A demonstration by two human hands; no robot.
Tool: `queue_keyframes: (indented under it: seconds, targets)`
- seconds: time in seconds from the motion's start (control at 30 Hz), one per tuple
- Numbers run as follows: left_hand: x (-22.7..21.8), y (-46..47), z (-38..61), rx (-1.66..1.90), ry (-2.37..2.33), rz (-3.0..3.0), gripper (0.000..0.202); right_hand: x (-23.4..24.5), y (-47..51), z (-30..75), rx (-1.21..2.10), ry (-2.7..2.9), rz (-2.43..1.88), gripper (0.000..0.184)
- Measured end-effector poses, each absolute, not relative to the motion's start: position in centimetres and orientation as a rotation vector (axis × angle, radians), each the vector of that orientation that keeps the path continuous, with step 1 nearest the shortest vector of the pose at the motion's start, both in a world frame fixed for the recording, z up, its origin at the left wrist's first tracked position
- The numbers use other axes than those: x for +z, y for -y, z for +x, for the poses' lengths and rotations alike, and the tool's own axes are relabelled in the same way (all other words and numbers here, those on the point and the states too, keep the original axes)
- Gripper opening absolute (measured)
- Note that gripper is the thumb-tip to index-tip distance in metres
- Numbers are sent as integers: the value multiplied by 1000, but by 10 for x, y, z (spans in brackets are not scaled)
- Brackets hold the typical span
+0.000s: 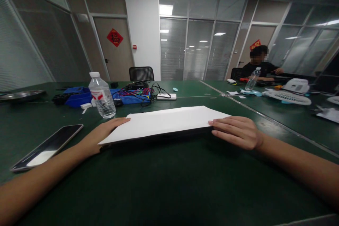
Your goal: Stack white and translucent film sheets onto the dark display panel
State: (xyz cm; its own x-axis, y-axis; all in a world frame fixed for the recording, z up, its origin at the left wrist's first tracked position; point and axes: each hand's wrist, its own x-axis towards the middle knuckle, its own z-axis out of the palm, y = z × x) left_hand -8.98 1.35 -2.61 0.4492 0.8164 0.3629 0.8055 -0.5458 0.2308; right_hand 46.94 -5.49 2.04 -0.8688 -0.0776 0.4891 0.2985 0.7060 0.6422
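A white sheet of paper (166, 122) lies on the dark green table (159, 183) straight ahead, its near edge lifted slightly off the surface. My left hand (102, 134) holds the sheet's near left corner, fingers stretched along the left edge and partly under it. My right hand (235, 131) grips the near right corner, fingers curled on the edge. A clear water bottle (102, 95) with a white cap stands just beyond the left hand.
A dark phone (47, 146) lies face up at the left. Blue trays (79, 96) with cables, a white device (166, 96) and a metal dish (22, 95) sit further back. Another person (258, 67) sits at the far right with a bottle, a white fan (288, 96) and papers.
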Motion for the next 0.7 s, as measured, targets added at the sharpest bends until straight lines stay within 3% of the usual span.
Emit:
queue_keyframes:
  seconds: [0.33, 0.7]
  targets:
    - [-5, 1, -76, 310, -1642, 2907, 66, 4, 42, 479, -848, 2395, -301, 56]
    - [-13, 8, -69, 406, -1756, 2803, 62, 23, 51, 473, -923, 2211, -541, 30]
